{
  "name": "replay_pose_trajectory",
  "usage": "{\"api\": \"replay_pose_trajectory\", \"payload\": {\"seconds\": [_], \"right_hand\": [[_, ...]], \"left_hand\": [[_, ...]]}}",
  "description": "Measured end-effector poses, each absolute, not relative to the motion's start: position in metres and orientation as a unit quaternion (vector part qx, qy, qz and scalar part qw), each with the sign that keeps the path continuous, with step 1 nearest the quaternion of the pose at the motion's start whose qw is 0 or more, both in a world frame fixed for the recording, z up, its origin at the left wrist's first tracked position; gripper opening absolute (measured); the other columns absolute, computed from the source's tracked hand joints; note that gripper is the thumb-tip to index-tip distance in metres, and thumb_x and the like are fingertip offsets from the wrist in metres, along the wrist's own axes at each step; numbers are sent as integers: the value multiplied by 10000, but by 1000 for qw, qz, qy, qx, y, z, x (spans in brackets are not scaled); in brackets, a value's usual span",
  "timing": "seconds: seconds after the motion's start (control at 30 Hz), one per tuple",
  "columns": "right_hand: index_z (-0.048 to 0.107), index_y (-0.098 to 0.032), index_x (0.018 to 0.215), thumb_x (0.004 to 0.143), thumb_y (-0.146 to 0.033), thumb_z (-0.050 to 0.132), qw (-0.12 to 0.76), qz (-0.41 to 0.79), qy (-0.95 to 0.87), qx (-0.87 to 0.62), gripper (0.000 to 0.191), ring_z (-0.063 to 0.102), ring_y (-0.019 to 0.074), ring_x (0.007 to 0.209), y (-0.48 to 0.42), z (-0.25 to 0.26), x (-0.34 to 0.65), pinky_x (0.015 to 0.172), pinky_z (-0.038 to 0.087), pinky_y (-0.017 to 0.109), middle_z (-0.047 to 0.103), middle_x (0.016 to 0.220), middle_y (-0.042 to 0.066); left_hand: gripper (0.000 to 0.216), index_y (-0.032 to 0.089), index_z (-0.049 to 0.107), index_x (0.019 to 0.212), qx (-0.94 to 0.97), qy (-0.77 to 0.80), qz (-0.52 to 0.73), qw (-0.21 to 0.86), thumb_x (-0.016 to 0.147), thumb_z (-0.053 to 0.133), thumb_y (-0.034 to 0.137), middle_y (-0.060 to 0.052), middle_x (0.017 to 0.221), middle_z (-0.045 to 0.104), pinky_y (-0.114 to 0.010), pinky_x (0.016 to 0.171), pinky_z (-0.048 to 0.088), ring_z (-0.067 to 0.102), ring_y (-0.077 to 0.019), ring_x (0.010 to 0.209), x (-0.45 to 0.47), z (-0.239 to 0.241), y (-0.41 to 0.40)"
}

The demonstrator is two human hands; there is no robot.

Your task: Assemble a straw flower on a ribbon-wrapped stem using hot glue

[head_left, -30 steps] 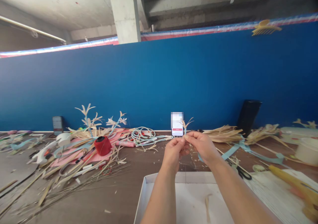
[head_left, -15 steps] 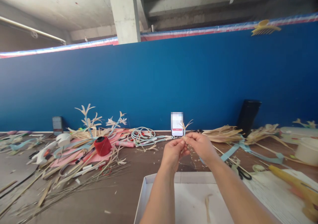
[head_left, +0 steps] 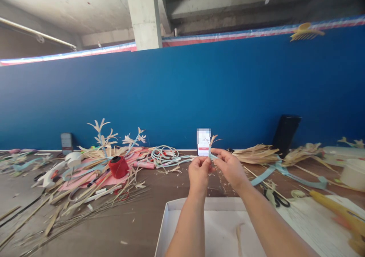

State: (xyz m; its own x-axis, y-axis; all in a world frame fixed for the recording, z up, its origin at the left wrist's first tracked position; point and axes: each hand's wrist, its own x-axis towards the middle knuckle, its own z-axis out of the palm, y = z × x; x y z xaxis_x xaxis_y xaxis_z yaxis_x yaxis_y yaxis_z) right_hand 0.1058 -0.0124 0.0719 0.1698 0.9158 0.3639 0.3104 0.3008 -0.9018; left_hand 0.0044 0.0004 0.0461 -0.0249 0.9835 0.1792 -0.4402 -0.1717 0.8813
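Observation:
My left hand (head_left: pixel 199 173) is closed in a pinch around the stem of a small dried-husk flower (head_left: pixel 213 140). Its thin pale petals stick up above my fingers, in front of the lit phone (head_left: pixel 203 149). Across the gap between my hands runs a short stretch of light blue tape (head_left: pixel 212 157) at the flower's stem. My right hand (head_left: pixel 230 168) is closed on that tape, close beside the left. Both hands are above the far edge of a white shallow box (head_left: pixel 219 204). The fingertips partly hide the stem.
At left stand finished-looking husk flowers (head_left: pixel 102 135) behind a red spool (head_left: pixel 118 167) and loose straw. A coiled pale blue cord (head_left: pixel 164 156) lies centre-left. Husk bundles (head_left: pixel 255 153), scissors (head_left: pixel 278 199), a yellow glue gun (head_left: pixel 333 207) and a white tub (head_left: pixel 353 173) are at right. A blue partition (head_left: pixel 182 93) rises behind.
My right hand has shifted slightly away from the left, and blue tape now shows between them. The flower has turned a little, its petals pointing more to the right.

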Motion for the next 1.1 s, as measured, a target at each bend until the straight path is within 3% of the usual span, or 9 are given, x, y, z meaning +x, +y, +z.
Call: {"api": "replay_pose_trajectory", "payload": {"seconds": [0.2, 0.37, 0.67, 0.83, 1.0, 1.1], "right_hand": [[648, -168, 787, 726, -296, 525, 565, 265, -601, -498, 188, 511, 148, 610, -10, 70, 105, 580, 390, 254, 577, 604, 0], [623, -166, 703, 750, -364, 521, 572, 238, -589, -519, 227, 519, 153, 627, -12, 71, 102, 587, 397, 254, 618, 667, 18], [619, -207, 764, 764, -306, 511, 528, 72, -635, -559, 147, 558, 159, 688, -18, 68, 89, 632, 393, 257, 652, 750, 9], [610, -198, 764, 762, -316, 511, 533, 93, -628, -559, 154, 554, 151, 623, -17, 65, 89, 590, 400, 249, 636, 678, 4], [632, -180, 904, 755, -385, 523, 538, 164, -591, -578, 276, 535, 150, 528, -13, 65, 89, 516, 395, 247, 615, 588, -7], [667, -171, 897, 771, -395, 507, 534, 191, -608, -555, 303, 570, 166, 606, -13, 66, 90, 566, 419, 256, 657, 673, 23]], "left_hand": [[218, 122, 608, 763, 450, 359, 650, 495, 709, 597, 332, -26, 693, 605, -247, 581, 486, 542, -102, 564, 5, 46, -2], [181, 125, 607, 745, 468, 396, 644, 458, 722, 567, 300, -36, 692, 615, -244, 568, 480, 562, -118, 571, 5, 52, -7], [139, 149, 616, 747, 490, 445, 644, 384, 729, 542, 265, -38, 728, 633, -253, 642, 449, 569, -139, 681, 4, 45, -4], [134, 168, 615, 752, 505, 466, 636, 351, 749, 521, 264, -30, 737, 632, -264, 671, 432, 567, -142, 702, 4, 43, -4], [125, 177, 605, 755, 518, 475, 637, 315, 765, 509, 257, -29, 750, 621, -265, 668, 427, 560, -142, 706, 5, 44, -7], [137, 174, 597, 756, 527, 464, 645, 303, 782, 493, 258, -36, 755, 602, -259, 650, 432, 554, -142, 707, 6, 42, -7]]}}
